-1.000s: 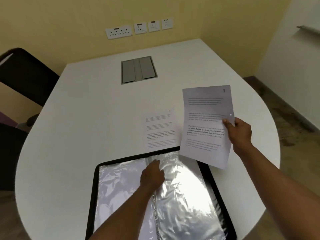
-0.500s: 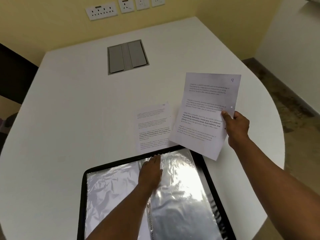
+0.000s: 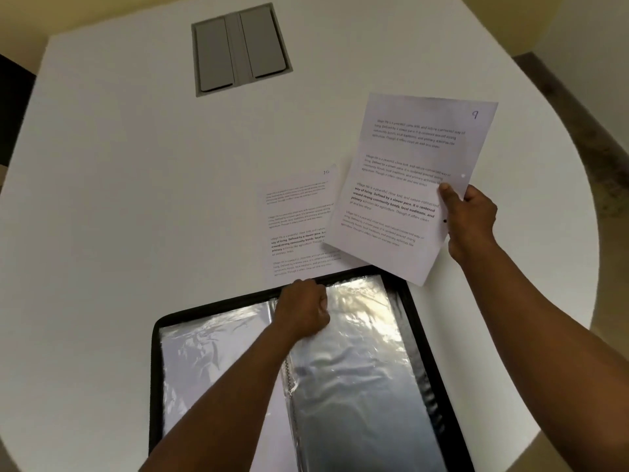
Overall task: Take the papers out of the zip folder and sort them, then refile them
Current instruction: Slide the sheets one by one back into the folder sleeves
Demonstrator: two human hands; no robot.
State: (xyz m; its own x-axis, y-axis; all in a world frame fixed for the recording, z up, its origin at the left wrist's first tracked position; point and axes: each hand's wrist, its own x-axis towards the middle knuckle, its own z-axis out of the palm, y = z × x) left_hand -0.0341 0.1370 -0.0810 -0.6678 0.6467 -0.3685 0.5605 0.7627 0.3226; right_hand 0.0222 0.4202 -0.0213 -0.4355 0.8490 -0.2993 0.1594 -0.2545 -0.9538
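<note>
Sheet 9 [image 3: 410, 185] hung above the table, right hand [image 3: 471, 221] pinching its right edge; left hand [image 3: 303, 310] curled at the zip folder's [image 3: 417, 338] far sleeve edge, grip indeterminate.

Soft, even indoor light falls from above, leaving the white table [image 3: 119, 199] bright with only faint shadows. Strong glare flares on the clear plastic sleeves [image 3: 354, 301] of the open folder, washing out their surface. The wide lens bends the table's edge into a curve toward the frame borders. Slight blur softens the printed text on the held sheet [image 3: 408, 185] and the corners.
</note>
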